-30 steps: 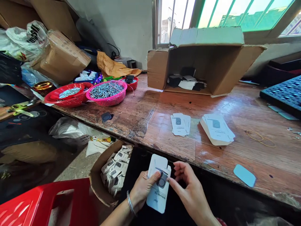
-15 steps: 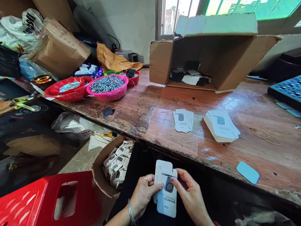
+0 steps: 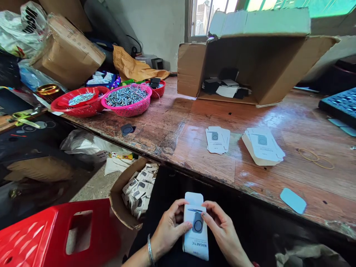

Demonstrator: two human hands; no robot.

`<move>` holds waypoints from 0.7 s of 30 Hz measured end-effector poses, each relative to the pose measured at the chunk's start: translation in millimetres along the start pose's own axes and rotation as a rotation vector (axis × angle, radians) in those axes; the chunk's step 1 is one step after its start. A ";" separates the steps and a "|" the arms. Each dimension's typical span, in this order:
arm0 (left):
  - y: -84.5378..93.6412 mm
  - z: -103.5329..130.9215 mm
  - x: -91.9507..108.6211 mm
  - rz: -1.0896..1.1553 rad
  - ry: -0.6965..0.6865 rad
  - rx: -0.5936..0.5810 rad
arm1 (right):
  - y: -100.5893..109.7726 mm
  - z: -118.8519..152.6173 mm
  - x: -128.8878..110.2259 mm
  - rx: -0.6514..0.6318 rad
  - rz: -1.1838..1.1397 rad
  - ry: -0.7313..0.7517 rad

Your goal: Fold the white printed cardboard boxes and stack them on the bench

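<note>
Between my two hands is a small white cardboard box (image 3: 196,237), printed with a dark square device and the word MAGNETIC. Its top flap stands up and open. My left hand (image 3: 171,226) grips the left edge, thumb on the printed front. On the right side, my right hand (image 3: 219,226) pinches the upper edge with thumb and fingers. Flat box blanks of the same print lie on the table, a thin pile (image 3: 217,140) and a thicker stack (image 3: 263,146). Down to the left, a carton (image 3: 122,200) holds many finished-looking small boxes (image 3: 140,189).
A large open carton (image 3: 191,70) with black and white pieces stands at the back. Pink (image 3: 126,107) and red baskets (image 3: 80,111) of metal parts sit at left. A rubber band (image 3: 315,158) and a pale blue card (image 3: 293,200) lie at right. A red stool (image 3: 50,230) is lower left.
The flat-looking box blank has been squared into a box shape with visible side walls. My left hand has shifted up along its edge. The view has tilted slightly.
</note>
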State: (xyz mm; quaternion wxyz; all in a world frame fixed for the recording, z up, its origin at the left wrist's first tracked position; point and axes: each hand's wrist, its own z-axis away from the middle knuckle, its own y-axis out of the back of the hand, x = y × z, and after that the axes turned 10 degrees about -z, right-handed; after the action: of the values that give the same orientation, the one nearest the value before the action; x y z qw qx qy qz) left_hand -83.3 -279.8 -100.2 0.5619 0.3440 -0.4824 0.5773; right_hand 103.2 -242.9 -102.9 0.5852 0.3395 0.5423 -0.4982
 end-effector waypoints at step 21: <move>-0.2 9.1 26.9 -0.395 -0.060 0.067 | 7.9 7.4 -41.1 -0.204 0.111 -0.039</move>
State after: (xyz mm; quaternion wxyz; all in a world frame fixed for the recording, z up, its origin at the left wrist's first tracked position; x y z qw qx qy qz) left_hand -88.0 -279.8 -72.1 0.6379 0.4672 -0.4027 0.4612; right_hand 116.3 -238.8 -62.7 0.6537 0.2982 0.5591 -0.4138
